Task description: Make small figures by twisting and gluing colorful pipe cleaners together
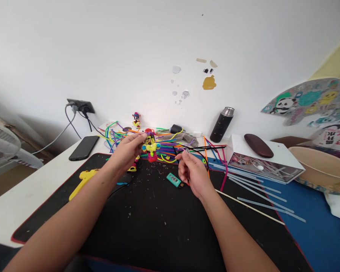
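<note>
Your left hand (127,152) pinches a yellow-and-pink figure (150,146); apart, your right hand (195,170) curls right of a teal object (173,180), its grip unclear.

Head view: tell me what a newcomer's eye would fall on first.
The small fuzzy figure in yellow, pink and blue, held in the left hand near the middle, probably comes first. Behind it spreads a tangle of multicoloured fuzzy stems. A yellow gun-shaped tool lies on the black mat, partly hidden by the left forearm.
</note>
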